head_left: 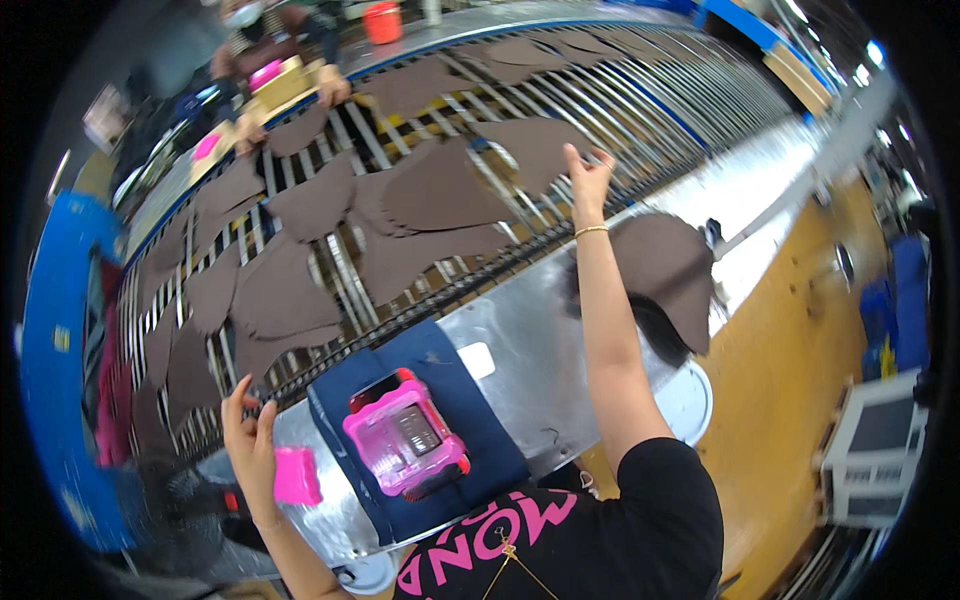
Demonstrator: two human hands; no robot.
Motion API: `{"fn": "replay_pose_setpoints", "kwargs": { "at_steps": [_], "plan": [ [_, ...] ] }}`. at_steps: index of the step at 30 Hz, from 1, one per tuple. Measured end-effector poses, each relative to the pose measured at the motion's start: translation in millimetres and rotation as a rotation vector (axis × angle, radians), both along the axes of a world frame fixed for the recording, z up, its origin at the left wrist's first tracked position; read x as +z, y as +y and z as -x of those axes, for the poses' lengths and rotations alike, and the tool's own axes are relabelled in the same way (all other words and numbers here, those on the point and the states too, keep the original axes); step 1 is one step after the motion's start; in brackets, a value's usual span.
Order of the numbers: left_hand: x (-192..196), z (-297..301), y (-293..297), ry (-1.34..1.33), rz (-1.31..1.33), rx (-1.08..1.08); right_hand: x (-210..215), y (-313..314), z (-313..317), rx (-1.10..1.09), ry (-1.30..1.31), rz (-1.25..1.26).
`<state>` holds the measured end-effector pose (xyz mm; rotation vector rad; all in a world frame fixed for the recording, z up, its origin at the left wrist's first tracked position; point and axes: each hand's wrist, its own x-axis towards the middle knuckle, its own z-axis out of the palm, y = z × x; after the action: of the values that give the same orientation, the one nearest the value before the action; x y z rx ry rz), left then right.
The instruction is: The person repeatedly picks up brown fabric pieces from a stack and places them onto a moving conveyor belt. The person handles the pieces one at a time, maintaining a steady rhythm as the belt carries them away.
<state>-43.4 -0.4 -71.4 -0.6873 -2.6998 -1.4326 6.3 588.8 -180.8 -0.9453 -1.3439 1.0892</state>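
My right hand point(591, 178) reaches out over the near edge of the roller conveyor. Its thumb and fingers are apart, beside the right end of a dark brown flat cut piece point(535, 148); whether they touch it I cannot tell. My left hand point(250, 435) is raised at the conveyor's near left edge with spread fingers and nothing in it. Between my arms, a pink plastic box-shaped device point(375, 440) with red ends and a grey block inside sits on a dark blue cloth point(470, 410). A small bright pink piece point(296, 476) lies beside my left wrist.
Many brown cut pieces point(290, 285) cover the conveyor rollers point(640, 85). More brown pieces point(665, 265) are stacked right of my forearm, near a slanted metal post point(800, 175). Across the conveyor, a person point(265, 45) works by a red bucket point(382, 22). A blue frame point(70, 350) stands left.
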Motion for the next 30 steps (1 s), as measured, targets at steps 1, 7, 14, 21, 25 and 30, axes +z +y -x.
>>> {"fn": "replay_pose_setpoints", "kwargs": {
  "at_steps": [1,7,14,21,25,30],
  "plan": [
    [-2,-3,-8,-0.018,-0.025,0.043,20,-17,-19,0.109,-0.025,0.020],
    [-13,2,21,-0.072,-0.115,-0.057,28,-44,-231,-0.471,-0.909,-0.402],
    [-16,-9,34,-0.084,-0.153,-0.122,1,-60,-309,-0.422,-1.048,-0.082],
    [-11,-28,4,-0.082,-0.116,-0.059,23,-54,-305,-0.411,-1.232,0.141],
    [-8,-34,-6,-0.106,-0.113,-0.038,4,-40,-345,-0.004,-1.065,0.018],
    [-1,-36,11,-0.030,-0.106,-0.096,98,-129,-287,0.112,-0.816,0.017]
  ]
}}
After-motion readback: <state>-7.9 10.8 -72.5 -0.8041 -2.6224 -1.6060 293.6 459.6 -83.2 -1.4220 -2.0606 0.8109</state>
